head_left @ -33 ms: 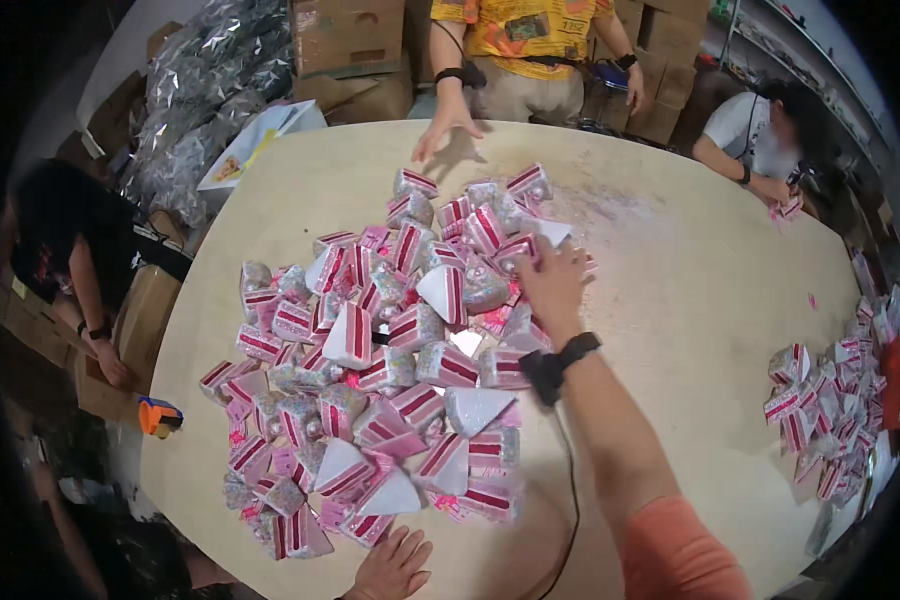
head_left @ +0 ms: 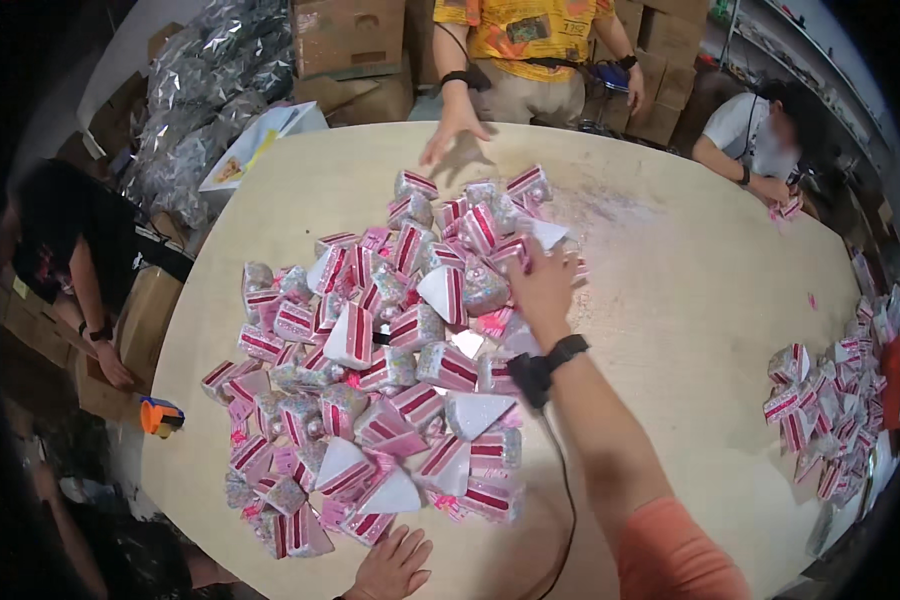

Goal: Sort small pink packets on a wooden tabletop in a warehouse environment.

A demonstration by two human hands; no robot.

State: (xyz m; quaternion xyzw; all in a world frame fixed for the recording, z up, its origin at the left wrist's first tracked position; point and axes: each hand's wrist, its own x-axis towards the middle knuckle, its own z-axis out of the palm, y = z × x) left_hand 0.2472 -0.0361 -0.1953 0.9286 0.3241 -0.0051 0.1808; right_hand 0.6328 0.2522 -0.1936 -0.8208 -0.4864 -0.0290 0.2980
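Note:
A heap of toy cake slices (head_left: 353,337), pink and white with dark red stripes and glittery backs, spreads over the middle and left of the table. My right hand (head_left: 545,285) reaches to the heap's far right side, its fingers spread and resting against slices there; they partly cover a slice with a white face (head_left: 547,233). Whether it grips any slice does not show; the fingers look apart. My left hand (head_left: 392,565) lies flat on the table at the near edge, just below the heap, fingers stretched out and holding nothing.
A second pile of slices (head_left: 820,410) lies at the table's right edge. An orange and blue tape dispenser (head_left: 160,416) sits at the left edge. A black cable (head_left: 573,480) trails from my right wrist. Across the table (head_left: 690,300), a co-worker's hand (head_left: 457,130) reaches toward the heap; other people sit around.
My right hand has shifted slightly left, and the slices by its fingers have moved a little with it. My left hand stays where it was. The co-worker's hand across the table has moved slightly right.

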